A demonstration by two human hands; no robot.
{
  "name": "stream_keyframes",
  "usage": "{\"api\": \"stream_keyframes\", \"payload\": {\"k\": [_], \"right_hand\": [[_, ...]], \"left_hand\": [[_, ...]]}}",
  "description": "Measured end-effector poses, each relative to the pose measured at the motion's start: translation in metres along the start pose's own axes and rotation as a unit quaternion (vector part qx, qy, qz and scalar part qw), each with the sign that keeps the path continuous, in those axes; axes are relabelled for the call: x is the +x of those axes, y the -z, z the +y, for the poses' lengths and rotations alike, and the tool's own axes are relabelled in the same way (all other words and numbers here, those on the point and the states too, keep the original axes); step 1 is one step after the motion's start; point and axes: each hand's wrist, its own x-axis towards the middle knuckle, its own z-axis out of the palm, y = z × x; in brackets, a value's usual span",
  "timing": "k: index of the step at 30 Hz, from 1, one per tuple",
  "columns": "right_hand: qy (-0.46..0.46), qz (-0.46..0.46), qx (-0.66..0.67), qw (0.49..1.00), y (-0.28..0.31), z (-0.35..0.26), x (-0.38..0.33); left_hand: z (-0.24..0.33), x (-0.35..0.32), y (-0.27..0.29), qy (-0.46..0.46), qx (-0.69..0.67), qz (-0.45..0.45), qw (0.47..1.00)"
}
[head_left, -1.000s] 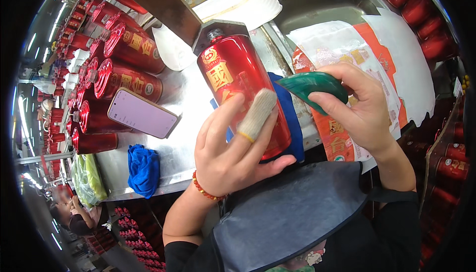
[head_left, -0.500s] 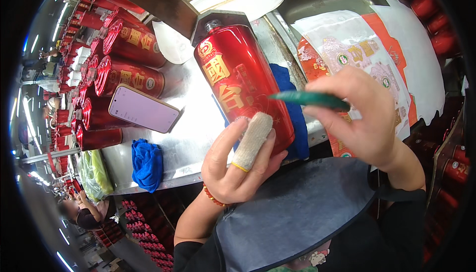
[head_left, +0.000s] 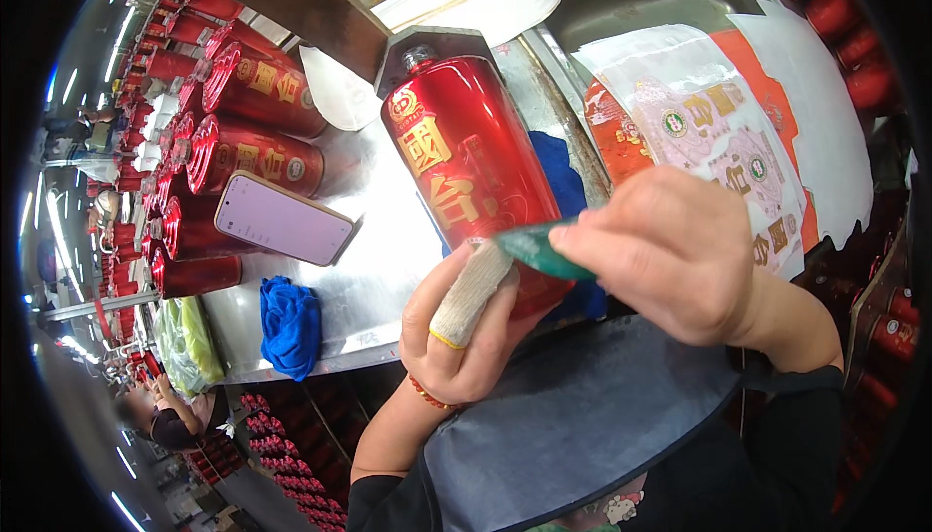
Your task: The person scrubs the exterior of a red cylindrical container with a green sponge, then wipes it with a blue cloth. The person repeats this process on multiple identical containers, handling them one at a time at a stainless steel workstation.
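Note:
A shiny red bottle (head_left: 482, 124) with gold characters lies face up on the metal table, its neck pointing away from me and set in a dark angular holder (head_left: 476, 41). My left hand (head_left: 454, 323) grips the bottle's near end. A knitted finger cot (head_left: 472, 294) with a yellow edge covers one of its fingers, pressed to the bottle's face. Between thumb and fingers of my right hand (head_left: 670, 260) is a flat green scraper (head_left: 539, 249). The scraper's tip meets the bottle's face right beside the covered fingertip. The bottle's lower end is partly hidden by both hands.
Several red bottles (head_left: 257, 158) stand at the left, with a phone (head_left: 283, 218) leaning there. A crumpled blue cloth (head_left: 289, 326) lies near the table's front edge; another blue cloth (head_left: 555, 165) is under the bottle. Decal sheets (head_left: 694, 115) hang over a metal basin (head_left: 641, 3) at right.
My right hand has swung left and down, bringing the scraper from above the bottle's right side to the covered fingertip. My left hand has shifted slightly, and its covered finger now leans differently.

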Motion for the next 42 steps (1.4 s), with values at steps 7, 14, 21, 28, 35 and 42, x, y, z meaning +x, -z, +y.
{"api": "stream_keyframes", "payload": {"k": [7,14,21,28,35,42], "right_hand": [[0.019,0.023,0.023,0.999,-0.005,-0.003,0.002],[0.013,0.020,0.025,0.999,-0.004,0.002,0.004],[-0.013,0.018,0.017,1.000,0.001,0.010,0.004],[-0.279,-0.061,0.126,0.950,0.042,-0.007,-0.041],[-0.528,0.058,0.137,0.836,0.126,-0.007,-0.131],[-0.620,-0.004,-0.294,0.727,0.177,0.020,-0.210]], "left_hand": [[-0.004,-0.007,-0.006,0.014,-0.042,0.047,0.998],[-0.008,-0.014,-0.009,0.025,-0.055,0.059,0.996],[-0.010,-0.015,-0.007,0.029,-0.043,0.046,0.998],[-0.014,0.007,-0.002,-0.010,0.087,-0.075,0.993],[-0.008,0.044,-0.001,0.007,-0.015,-0.168,0.986],[0.002,0.013,-0.004,-0.008,0.001,-0.073,0.997]]}}
